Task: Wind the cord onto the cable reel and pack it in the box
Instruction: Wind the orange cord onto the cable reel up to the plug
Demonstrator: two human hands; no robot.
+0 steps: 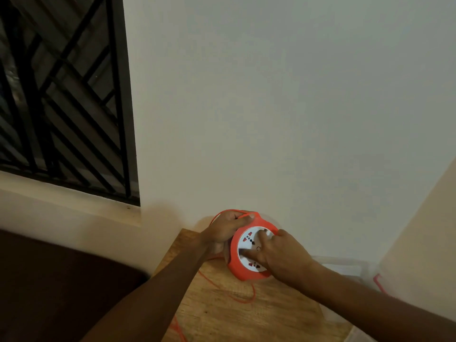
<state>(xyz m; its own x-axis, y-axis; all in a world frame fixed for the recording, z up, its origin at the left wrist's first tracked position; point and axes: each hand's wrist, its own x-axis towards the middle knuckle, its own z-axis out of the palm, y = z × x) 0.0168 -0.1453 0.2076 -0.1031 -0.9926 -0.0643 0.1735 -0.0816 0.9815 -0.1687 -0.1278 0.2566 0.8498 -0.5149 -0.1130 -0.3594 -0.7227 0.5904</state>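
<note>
The left hand gripped the rim of the orange cable reel, which stood tilted on the wooden bench, while the right hand pressed straight fingers on its white socket face. Slack cord looped over the bench and off its near edge, so it would likely snag or tangle during winding. A clear box beside the reel showed contents too unclear to name.

My left hand hides the cable reel's far left rim — the orange cord beside the reel runs off the bottom edge, blurred.
</note>
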